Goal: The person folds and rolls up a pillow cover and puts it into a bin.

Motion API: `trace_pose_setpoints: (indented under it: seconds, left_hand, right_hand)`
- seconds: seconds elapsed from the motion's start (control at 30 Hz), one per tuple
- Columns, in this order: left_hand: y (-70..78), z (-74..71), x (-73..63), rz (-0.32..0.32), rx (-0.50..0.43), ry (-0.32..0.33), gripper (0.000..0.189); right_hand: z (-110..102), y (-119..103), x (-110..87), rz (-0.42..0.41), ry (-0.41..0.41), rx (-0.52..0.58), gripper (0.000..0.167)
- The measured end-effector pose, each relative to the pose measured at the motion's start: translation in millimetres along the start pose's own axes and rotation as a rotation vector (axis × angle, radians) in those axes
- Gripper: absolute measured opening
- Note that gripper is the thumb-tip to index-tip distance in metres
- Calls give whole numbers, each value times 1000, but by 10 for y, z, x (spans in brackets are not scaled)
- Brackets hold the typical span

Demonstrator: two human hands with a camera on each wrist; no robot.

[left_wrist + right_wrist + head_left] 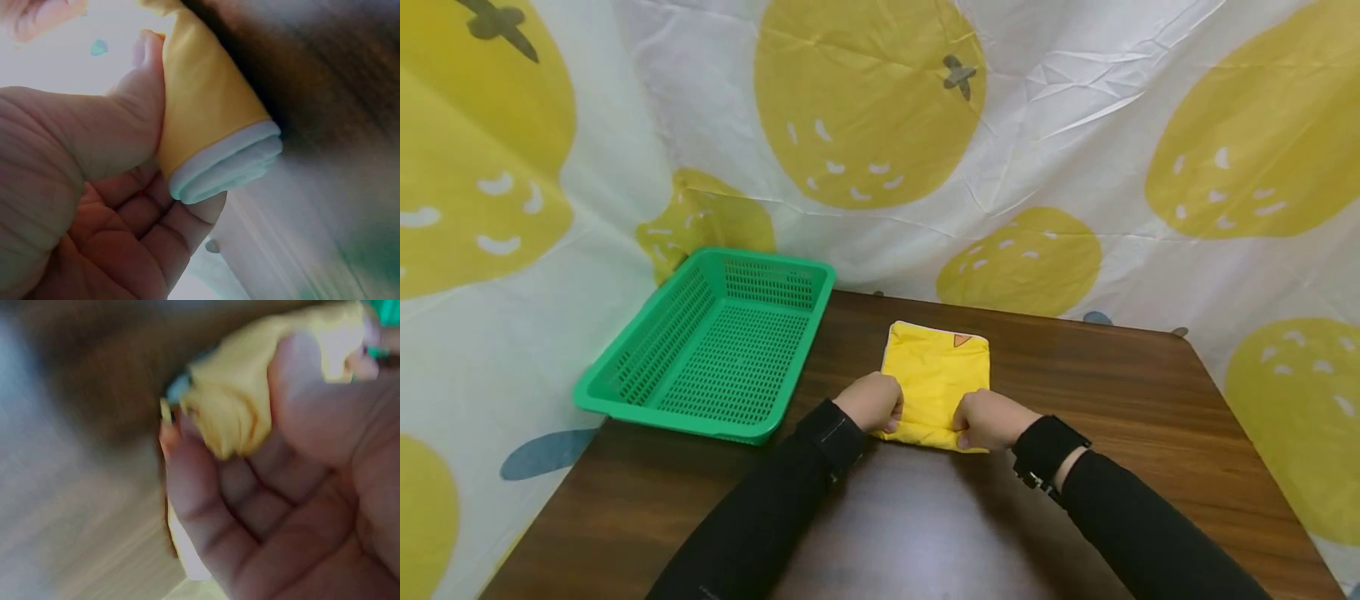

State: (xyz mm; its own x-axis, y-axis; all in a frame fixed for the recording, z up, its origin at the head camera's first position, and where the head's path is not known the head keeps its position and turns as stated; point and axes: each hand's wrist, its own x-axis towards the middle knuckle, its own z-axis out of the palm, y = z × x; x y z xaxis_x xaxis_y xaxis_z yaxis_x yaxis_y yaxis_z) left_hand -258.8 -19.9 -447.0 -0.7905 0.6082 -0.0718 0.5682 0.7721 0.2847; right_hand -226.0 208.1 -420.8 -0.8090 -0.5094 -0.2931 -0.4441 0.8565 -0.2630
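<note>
A yellow cloth with a thin white edge and a small orange triangle at its far right corner lies on the brown wooden table. Its near edge is rolled into a thick fold. My left hand grips the left end of that roll; in the left wrist view the layered pale trim of the cloth shows between thumb and curled fingers. At the right end, my right hand pinches the bunched yellow roll, thumb on one side and fingers on the other.
A green plastic basket with slotted walls stands at the table's back left, nothing in it. Behind and beside the table hangs a white curtain printed with yellow fruit.
</note>
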Motion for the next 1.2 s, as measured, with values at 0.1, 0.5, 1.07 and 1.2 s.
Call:
trace_pose_setpoints:
  seconds: [0.1, 0.5, 1.07, 1.2]
  left_hand:
    - [48, -6, -60, -16, 8, 31, 27]
    - [328, 42, -395, 84, 520, 239, 20]
    - [199, 90, -289, 9, 391, 251, 19]
    - [127, 31, -150, 11, 308, 190, 18]
  right_hand:
    - [-74, 37, 82, 22, -92, 35, 27]
    - [-275, -40, 313, 296, -268, -34, 31]
    - [-273, 77, 417, 390, -316, 13, 37]
    - [-272, 116, 418, 388, -314, 39, 37]
